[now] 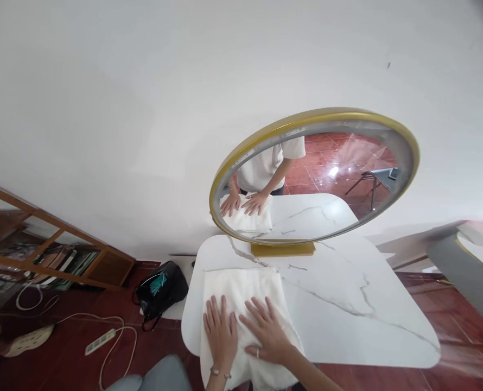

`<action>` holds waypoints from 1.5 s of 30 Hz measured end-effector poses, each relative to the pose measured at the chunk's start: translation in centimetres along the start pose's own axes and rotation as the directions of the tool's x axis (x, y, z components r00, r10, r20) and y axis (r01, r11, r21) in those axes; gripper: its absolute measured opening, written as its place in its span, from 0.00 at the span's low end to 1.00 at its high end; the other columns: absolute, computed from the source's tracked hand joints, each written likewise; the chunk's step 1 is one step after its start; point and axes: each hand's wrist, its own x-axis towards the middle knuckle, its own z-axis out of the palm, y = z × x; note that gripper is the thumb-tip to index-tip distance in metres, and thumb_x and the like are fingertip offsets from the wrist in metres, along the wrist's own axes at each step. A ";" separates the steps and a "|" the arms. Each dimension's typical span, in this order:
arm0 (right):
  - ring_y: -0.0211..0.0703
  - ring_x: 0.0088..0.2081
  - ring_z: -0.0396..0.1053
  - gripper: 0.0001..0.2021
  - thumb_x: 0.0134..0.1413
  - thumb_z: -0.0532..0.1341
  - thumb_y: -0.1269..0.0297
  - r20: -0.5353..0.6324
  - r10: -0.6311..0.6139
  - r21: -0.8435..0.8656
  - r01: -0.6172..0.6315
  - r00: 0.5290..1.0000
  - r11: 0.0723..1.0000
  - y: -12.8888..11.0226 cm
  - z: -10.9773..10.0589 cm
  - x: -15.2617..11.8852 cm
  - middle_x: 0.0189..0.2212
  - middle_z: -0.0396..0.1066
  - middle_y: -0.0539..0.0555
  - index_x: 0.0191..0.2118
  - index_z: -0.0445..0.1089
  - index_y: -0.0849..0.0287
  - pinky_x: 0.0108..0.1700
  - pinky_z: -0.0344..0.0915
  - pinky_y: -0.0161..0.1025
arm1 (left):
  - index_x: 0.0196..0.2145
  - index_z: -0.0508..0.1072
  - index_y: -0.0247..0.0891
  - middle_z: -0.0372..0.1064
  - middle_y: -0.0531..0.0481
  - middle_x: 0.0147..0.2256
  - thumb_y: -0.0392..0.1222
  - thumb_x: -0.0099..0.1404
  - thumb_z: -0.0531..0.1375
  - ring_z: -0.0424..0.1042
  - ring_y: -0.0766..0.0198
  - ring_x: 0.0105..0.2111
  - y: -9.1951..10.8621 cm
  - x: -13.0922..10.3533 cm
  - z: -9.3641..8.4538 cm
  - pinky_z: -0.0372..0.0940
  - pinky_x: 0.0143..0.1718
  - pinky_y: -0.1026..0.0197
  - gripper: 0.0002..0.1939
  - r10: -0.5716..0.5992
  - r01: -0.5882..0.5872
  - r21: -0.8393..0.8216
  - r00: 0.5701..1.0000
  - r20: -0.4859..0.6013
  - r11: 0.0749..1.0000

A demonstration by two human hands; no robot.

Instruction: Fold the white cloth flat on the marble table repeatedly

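A white cloth [241, 279] with a scalloped edge lies spread on the left part of a white marble-patterned table [347, 326], its near end hanging past the front edge. My left hand [221, 332] rests flat on the cloth with fingers stretched forward and a bracelet at the wrist. Beside it my right hand [268, 334] also presses flat on the cloth, fingers spread, a ring on one finger. Behind the cloth, an oval-looking gold-rimmed mirror [326, 179] stands on a gold base [282, 249] and reflects both hands and the cloth.
A black bag [162, 290] sits left of the table. A white power strip [100, 342] and cables lie on the red tiled floor. At far left stands a wooden shelf [54, 239] with books; part of a person's foot [30, 341] shows there. A grey chair-like piece [465, 271] is at right.
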 end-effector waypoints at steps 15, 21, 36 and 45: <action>0.53 0.51 0.64 0.17 0.61 0.48 0.57 -0.585 0.615 0.157 -0.670 0.529 0.726 4.5 1.2 -6.0 0.48 0.68 0.61 0.49 0.65 0.58 0.48 0.64 0.52 | 0.47 0.71 0.35 0.65 0.40 0.44 0.44 0.69 0.47 0.66 0.55 0.43 3.7 3.6 0.7 0.65 0.43 0.54 0.18 -0.006 0.013 -0.099 0.998 0.070 0.995; 0.64 0.51 0.59 0.27 0.57 0.45 0.48 -0.573 0.772 0.234 -0.848 0.276 0.476 6.2 0.9 -4.4 0.49 0.64 0.67 0.53 0.61 0.64 0.46 0.58 0.57 | 0.57 0.60 0.29 0.61 0.34 0.50 0.48 0.67 0.50 0.68 0.53 0.44 4.6 5.6 0.5 0.66 0.37 0.57 0.25 -0.263 0.270 -0.016 0.948 0.180 0.963; 0.50 0.41 0.61 0.14 0.45 0.49 0.73 -0.541 0.635 0.339 -0.549 0.551 0.764 7.0 -8.6 1.3 0.35 0.71 0.55 0.37 0.67 0.54 0.41 0.52 0.44 | 0.39 0.68 0.39 0.69 0.49 0.34 0.53 0.63 0.52 0.70 0.58 0.33 3.4 11.1 -6.5 0.62 0.32 0.61 0.16 -0.320 0.334 -0.321 0.942 0.099 0.886; 0.39 0.27 0.64 0.26 0.43 0.55 0.67 -0.236 0.553 0.746 -0.216 0.799 0.630 8.3 -11.7 3.8 0.28 0.69 0.48 0.52 0.55 0.57 0.34 0.62 0.38 | 0.34 0.67 0.41 0.69 0.53 0.26 0.51 0.58 0.52 0.64 0.64 0.21 2.0 12.6 -7.8 0.60 0.25 0.64 0.12 -0.182 0.185 -0.586 0.981 0.066 0.789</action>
